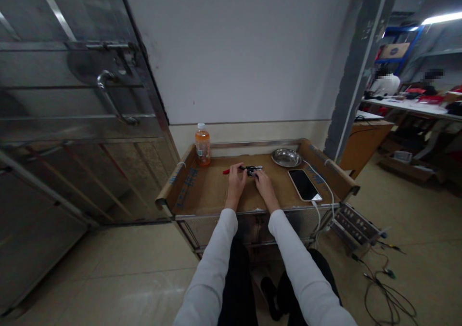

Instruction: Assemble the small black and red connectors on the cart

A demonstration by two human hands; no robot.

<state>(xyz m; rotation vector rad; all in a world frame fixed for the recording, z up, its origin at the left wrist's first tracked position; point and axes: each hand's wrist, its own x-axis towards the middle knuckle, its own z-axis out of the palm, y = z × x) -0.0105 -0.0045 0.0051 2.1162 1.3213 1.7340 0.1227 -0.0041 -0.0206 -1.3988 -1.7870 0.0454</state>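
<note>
- Sleeved forearms (211,268) extend forward, converging over the counter (209,191).
- Left hand (236,184) and right hand (264,184): palms down, fingers bent, at small dark items (251,169) mid-counter.
- Grip: both touch the items; finger opening cannot be told.
- Items partly hidden by fingers, identity unclear.

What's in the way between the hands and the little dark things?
Nothing that shows: left hand and right hand are both at the dark things. The bottle, bowl and phone sit off to the sides.
</note>
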